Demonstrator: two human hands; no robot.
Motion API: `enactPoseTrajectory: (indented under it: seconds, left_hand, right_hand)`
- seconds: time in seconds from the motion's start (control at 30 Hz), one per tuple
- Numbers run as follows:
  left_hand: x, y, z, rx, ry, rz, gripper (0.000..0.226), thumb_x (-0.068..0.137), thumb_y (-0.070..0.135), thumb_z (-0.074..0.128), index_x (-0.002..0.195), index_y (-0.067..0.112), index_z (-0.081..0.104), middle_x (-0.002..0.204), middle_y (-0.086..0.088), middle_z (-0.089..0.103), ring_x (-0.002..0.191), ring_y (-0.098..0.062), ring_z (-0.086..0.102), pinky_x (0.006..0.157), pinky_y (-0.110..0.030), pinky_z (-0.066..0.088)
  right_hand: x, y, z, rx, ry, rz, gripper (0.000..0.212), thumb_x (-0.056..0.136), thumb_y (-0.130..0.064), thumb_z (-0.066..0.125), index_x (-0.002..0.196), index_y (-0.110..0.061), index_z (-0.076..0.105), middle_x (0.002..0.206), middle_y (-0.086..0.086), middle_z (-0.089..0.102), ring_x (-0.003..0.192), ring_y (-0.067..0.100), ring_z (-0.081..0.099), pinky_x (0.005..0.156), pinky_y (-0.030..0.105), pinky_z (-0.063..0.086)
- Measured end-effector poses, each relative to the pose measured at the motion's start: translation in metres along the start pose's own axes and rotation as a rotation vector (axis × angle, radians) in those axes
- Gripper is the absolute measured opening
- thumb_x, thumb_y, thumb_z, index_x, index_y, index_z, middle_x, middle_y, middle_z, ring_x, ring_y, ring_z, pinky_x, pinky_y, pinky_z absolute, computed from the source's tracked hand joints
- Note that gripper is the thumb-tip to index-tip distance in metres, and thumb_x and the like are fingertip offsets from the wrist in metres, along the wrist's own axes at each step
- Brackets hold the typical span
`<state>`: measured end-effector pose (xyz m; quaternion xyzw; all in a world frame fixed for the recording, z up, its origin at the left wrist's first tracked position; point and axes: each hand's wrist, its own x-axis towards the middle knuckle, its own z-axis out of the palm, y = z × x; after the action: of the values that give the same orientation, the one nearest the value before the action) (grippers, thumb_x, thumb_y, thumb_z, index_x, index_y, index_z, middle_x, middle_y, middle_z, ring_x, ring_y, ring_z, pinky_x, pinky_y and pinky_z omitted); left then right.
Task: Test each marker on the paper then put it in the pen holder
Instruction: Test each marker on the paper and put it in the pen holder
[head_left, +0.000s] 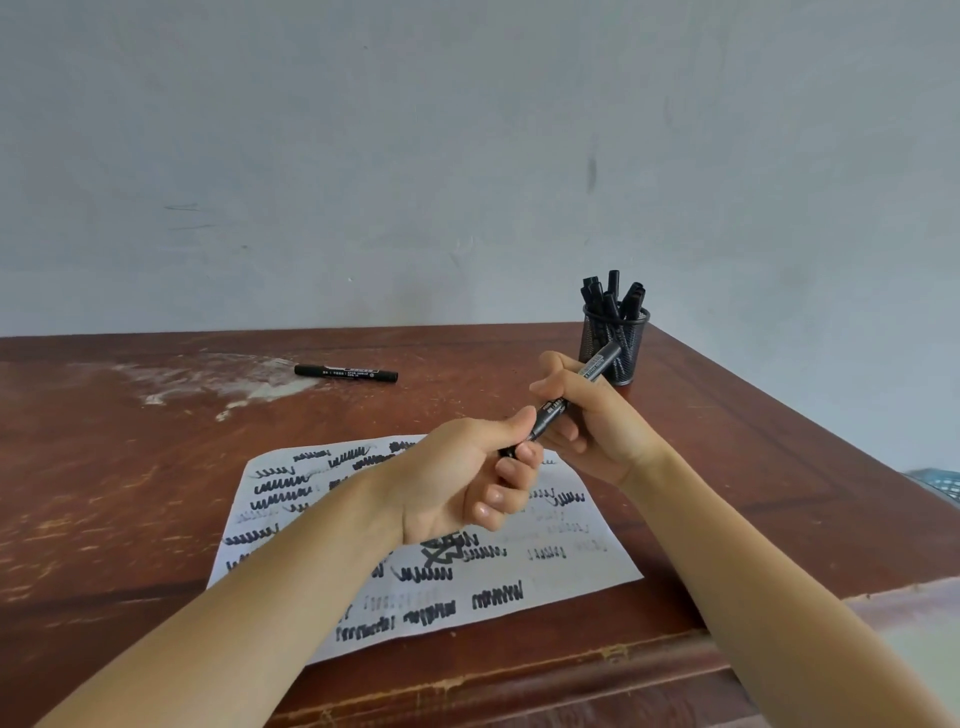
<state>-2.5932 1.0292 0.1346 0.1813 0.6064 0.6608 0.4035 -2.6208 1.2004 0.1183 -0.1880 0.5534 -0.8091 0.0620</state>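
Observation:
Both my hands hold one black marker (597, 366) above the paper. My right hand (587, 421) grips its barrel, with the far end sticking out toward the pen holder. My left hand (467, 478) curls round the near end, where the cap is; I cannot tell whether the cap is on or off. The white paper (587, 561) lies under my hands, covered with black scribbles. A black mesh pen holder (623, 353) with several black markers stands at the back right. Another black marker (345, 372) lies capped on the table at the back.
The brown wooden table (130, 493) has a pale worn patch (228, 374) at the back left. Its right edge runs diagonally, with a dark mesh item (940, 486) just beyond it. A plain grey wall stands behind.

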Motion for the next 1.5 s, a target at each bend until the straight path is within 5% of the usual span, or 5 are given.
enactPoseTrajectory:
  seconds: [0.33, 0.47, 0.67, 0.83, 1.5]
  left_hand:
    - [0.008, -0.021, 0.008, 1.516, 0.714, 0.436, 0.036, 0.1, 0.04, 0.025, 0.075, 0.018, 0.038, 0.062, 0.004, 0.044, 0.047, -0.011, 0.041, 0.044, -0.026, 0.028]
    - [0.001, -0.023, -0.013, 1.392, 0.675, 0.362, 0.038, 0.099, 0.041, 0.027, 0.07, 0.02, 0.039, 0.059, 0.005, 0.047, 0.043, -0.008, 0.04, 0.043, -0.018, 0.028]
    - [0.013, -0.021, -0.025, 1.372, 0.564, 0.282, 0.03, 0.09, 0.041, 0.055, 0.078, 0.015, 0.046, 0.073, 0.002, 0.051, 0.056, -0.011, 0.043, 0.051, -0.022, 0.031]
    - [0.023, -0.028, -0.026, 1.342, 0.559, 0.258, 0.026, 0.088, 0.038, 0.059, 0.091, 0.013, 0.053, 0.081, -0.002, 0.058, 0.062, -0.017, 0.052, 0.054, -0.027, 0.038]
    - [0.028, -0.04, -0.033, 1.356, 0.611, 0.347, 0.025, 0.091, 0.032, 0.054, 0.073, 0.021, 0.041, 0.071, 0.008, 0.045, 0.056, -0.007, 0.041, 0.049, -0.023, 0.026]
  right_hand:
    - [0.008, -0.001, -0.014, -0.019, 0.41, 0.047, 0.041, 0.081, 0.002, 0.046, 0.046, -0.015, 0.035, 0.035, -0.001, 0.033, 0.026, 0.009, 0.02, 0.031, 0.015, 0.016]
    - [-0.002, -0.01, -0.032, -0.165, 0.578, 0.041, 0.026, 0.089, -0.01, 0.057, 0.064, -0.01, 0.048, 0.044, 0.002, 0.043, 0.032, 0.011, 0.033, 0.033, 0.019, 0.026]
    - [-0.012, 0.005, -0.014, -0.434, 0.476, 0.119, 0.023, 0.09, -0.027, 0.064, 0.086, -0.004, 0.066, 0.066, 0.012, 0.068, 0.051, 0.019, 0.064, 0.048, 0.026, 0.052]
    - [-0.019, 0.023, -0.014, -0.605, 0.502, 0.06, 0.026, 0.081, -0.014, 0.073, 0.064, -0.007, 0.054, 0.048, 0.008, 0.055, 0.038, 0.018, 0.047, 0.04, 0.026, 0.043]
    - [-0.018, 0.031, -0.009, -0.896, 0.466, 0.002, 0.026, 0.079, -0.007, 0.064, 0.057, -0.009, 0.049, 0.042, 0.002, 0.049, 0.032, 0.01, 0.04, 0.038, 0.019, 0.036]
